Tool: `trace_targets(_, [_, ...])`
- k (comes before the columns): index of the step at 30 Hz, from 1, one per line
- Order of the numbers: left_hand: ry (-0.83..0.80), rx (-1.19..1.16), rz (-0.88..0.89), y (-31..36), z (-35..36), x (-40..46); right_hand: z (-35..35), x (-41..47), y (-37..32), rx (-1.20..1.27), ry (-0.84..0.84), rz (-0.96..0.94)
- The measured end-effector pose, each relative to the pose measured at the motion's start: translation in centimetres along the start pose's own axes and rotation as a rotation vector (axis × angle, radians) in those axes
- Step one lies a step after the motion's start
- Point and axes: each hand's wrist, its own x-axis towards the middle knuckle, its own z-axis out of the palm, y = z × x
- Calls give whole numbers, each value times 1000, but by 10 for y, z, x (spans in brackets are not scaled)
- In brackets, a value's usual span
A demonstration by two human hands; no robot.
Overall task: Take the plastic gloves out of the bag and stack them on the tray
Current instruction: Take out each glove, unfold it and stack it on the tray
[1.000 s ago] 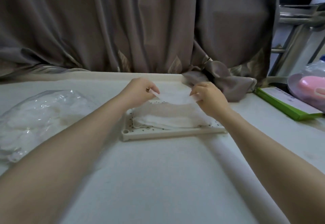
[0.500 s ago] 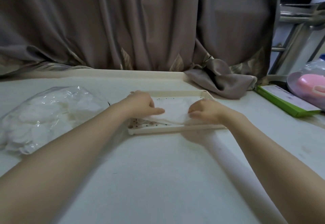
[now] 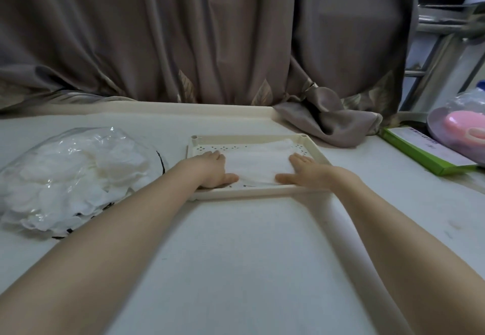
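Observation:
A cream perforated tray (image 3: 252,195) sits mid-table with a flat stack of thin white plastic gloves (image 3: 258,164) on it. My left hand (image 3: 214,169) lies flat on the stack's left edge, fingers straight. On the right edge rests my right hand (image 3: 301,169), also flat, thumb pointing inward. Both press the gloves down. A clear plastic bag (image 3: 70,177) full of more white gloves lies on the table to the left of the tray.
Grey curtain hangs behind the table, its bunched end (image 3: 330,122) lying just right of the tray's far corner. A green box (image 3: 425,154) and a bagged pink item (image 3: 464,129) sit at the far right. A metal rack (image 3: 446,45) stands beyond.
A second ago both hands pinched a glove held above the tray. They lowered it onto the stack, let go, and now lie flat, spread apart on its edges.

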Motion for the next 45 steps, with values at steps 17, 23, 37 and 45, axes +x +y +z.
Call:
trace_targets(17, [472, -735, 360, -40, -26, -127, 1, -67, -125, 106, 666, -360])
trace_targets(23, [882, -415, 313, -108, 4, -136, 31, -76, -218, 212, 597, -723])
trace_targets(37, [809, -554, 69, -138, 39, -128, 67, -27, -266, 363, 468, -340])
trace_targets(45, [778, -585, 82, -134, 45, -127, 62, -27, -262, 691, 566, -328])
